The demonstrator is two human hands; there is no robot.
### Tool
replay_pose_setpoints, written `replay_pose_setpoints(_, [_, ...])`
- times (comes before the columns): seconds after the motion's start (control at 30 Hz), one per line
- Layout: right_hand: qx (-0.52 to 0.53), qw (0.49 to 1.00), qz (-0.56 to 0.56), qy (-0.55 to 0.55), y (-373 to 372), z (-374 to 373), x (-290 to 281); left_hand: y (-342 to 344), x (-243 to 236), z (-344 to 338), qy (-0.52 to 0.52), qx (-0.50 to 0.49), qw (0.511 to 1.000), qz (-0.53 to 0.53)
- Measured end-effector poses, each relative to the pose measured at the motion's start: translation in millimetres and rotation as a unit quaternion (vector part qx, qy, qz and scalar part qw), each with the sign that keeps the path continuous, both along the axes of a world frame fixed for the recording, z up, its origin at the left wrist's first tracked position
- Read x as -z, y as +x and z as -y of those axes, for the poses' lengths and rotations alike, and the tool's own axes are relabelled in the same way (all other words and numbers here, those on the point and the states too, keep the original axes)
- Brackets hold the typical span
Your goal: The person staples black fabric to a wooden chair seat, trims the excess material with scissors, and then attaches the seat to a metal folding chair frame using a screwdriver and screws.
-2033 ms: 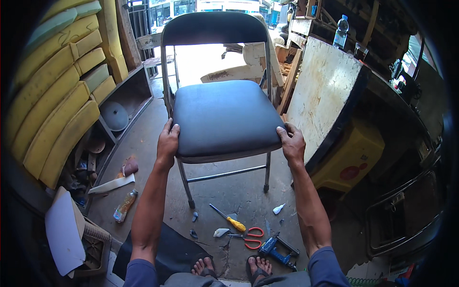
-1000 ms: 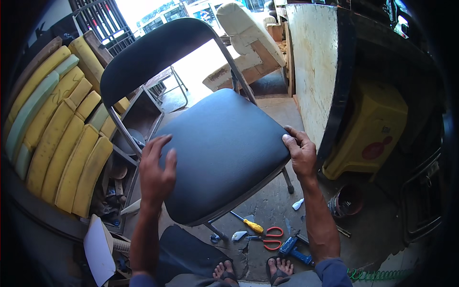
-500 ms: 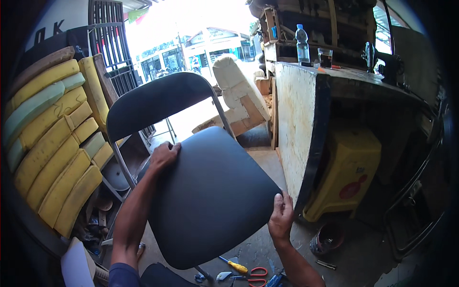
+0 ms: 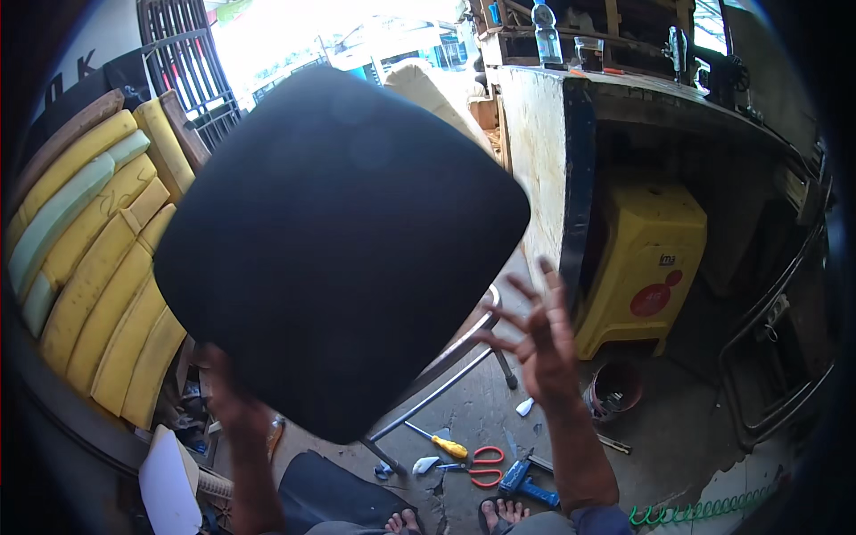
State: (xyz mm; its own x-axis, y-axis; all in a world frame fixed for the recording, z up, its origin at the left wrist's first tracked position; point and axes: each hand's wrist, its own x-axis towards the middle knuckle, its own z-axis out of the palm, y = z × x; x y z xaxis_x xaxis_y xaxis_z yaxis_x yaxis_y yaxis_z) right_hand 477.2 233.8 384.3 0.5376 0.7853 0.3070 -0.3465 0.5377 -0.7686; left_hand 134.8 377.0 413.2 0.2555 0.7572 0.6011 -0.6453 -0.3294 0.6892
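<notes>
One seat (image 4: 343, 259) now tips up, seemingly loose from frame (image 4: 429, 396). Right hand (image 4: 542, 352) has opened; left hand (image 4: 234, 392) blurred, can't tell its grip.

Right hand (image 4: 541, 355) splayed, left hand (image 4: 234, 403) blurred, partly hidden

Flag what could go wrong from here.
1. The dark seat could slip or swing: the right hand is spread open at its edge, and the left hand's grip is too blurred to confirm.
2. If it drops, it might strike the exposed toes or the scissors and screwdriver nearby.
</notes>
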Motion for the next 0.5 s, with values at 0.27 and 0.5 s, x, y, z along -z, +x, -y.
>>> replay_pose_setpoints(0.27, [-0.207,0.974,0.061,-0.072,19,-47,7,-12,65,83,-0.069,0.296,0.818,-0.488])
replay_pose_setpoints(0.5, [-0.106,0.920,0.294,-0.236,92,-152,5,11,25,97,0.268,0.053,0.812,-0.516])
